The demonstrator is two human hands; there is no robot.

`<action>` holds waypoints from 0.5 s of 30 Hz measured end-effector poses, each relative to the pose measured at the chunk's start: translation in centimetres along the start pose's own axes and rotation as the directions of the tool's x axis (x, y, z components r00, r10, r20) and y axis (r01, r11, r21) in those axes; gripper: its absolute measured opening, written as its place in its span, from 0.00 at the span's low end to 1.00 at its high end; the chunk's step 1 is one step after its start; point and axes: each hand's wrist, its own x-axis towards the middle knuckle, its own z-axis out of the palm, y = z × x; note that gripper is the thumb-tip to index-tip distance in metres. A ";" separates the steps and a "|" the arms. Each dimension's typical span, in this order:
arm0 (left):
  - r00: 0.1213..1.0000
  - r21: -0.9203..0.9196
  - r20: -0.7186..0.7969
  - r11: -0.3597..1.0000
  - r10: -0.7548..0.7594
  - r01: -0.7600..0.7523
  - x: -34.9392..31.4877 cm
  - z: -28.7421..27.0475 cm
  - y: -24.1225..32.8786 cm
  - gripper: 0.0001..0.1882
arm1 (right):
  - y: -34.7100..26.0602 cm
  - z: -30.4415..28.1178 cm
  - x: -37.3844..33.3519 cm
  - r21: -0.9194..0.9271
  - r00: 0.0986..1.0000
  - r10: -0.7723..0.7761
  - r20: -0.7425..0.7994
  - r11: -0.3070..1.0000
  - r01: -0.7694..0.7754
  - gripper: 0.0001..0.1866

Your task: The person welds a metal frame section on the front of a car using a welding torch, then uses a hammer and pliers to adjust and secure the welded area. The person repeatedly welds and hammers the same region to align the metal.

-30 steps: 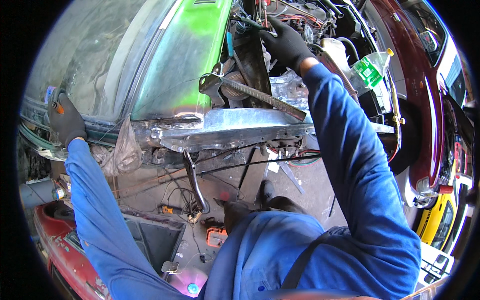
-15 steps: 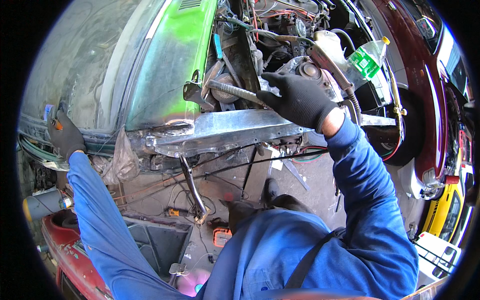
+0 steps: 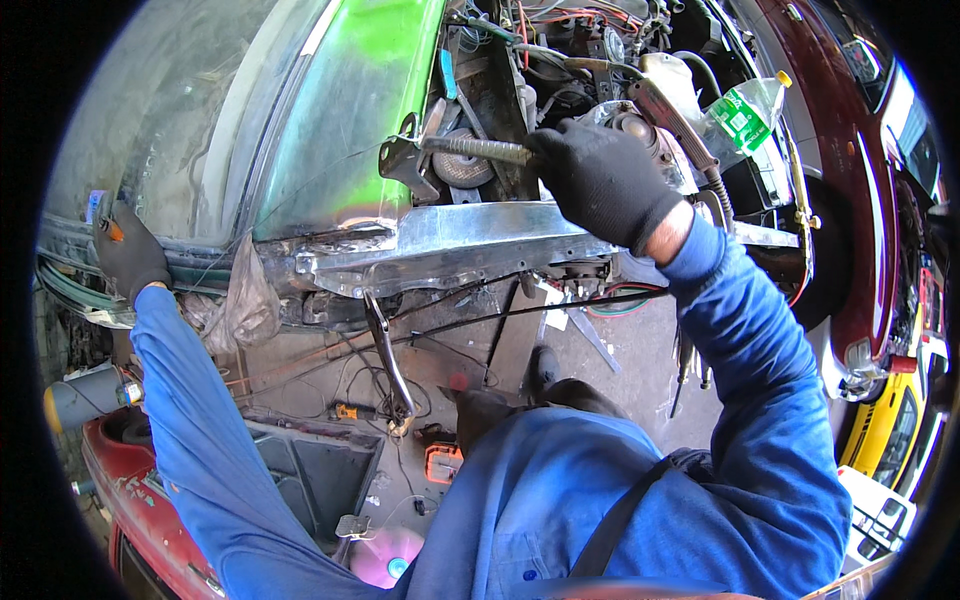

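A dark ribbed metal bar (image 3: 478,150) is lying across the open engine bay just above the bare silver crossmember (image 3: 450,245), its left end reaching a black bracket (image 3: 400,160) at the edge of the green fender (image 3: 345,110). The right hand (image 3: 605,180), in a black glove, is gripping the bar's right end, fingers curled tightly round it in a closed fist above the crossmember. Behind that hand, a welding torch (image 3: 670,115) with its hose is resting in the engine bay, and a green plastic bottle (image 3: 745,110) is sitting further right of the crossmember, near a dark red car body (image 3: 850,200).

Far to the left of the crossmember, the gloved left hand (image 3: 128,255) is pressing against the car's edge beside a bundle of cables (image 3: 65,275), fingers held together; whether they are gripping anything cannot be told. Below the crossmember, a bent metal rod (image 3: 385,350) is hanging towards the littered ground, where an orange tool (image 3: 443,462) is lying.
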 end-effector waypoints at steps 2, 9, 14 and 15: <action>1.000 0.031 0.004 0.999 -0.028 0.028 0.2 0.1 -0.2 0.32 | 1.6 0.7 1.5 -0.028 0.998 -0.055 -0.037 0.998 0.054 0.12; 0.998 0.024 0.019 0.998 -0.065 0.064 0.2 0.0 0.0 0.33 | 6.9 0.6 9.1 -0.312 0.979 -0.205 -0.019 0.931 0.189 0.17; 1.000 0.013 -0.009 1.000 -0.020 0.020 0.0 -0.1 -0.1 0.34 | 3.7 2.0 10.1 -0.257 0.966 -0.197 -0.167 0.955 0.150 0.15; 1.000 0.055 -0.007 0.998 -0.027 0.028 0.1 0.0 -0.2 0.34 | 2.8 2.5 9.1 -0.101 0.980 -0.145 -0.135 0.986 0.132 0.15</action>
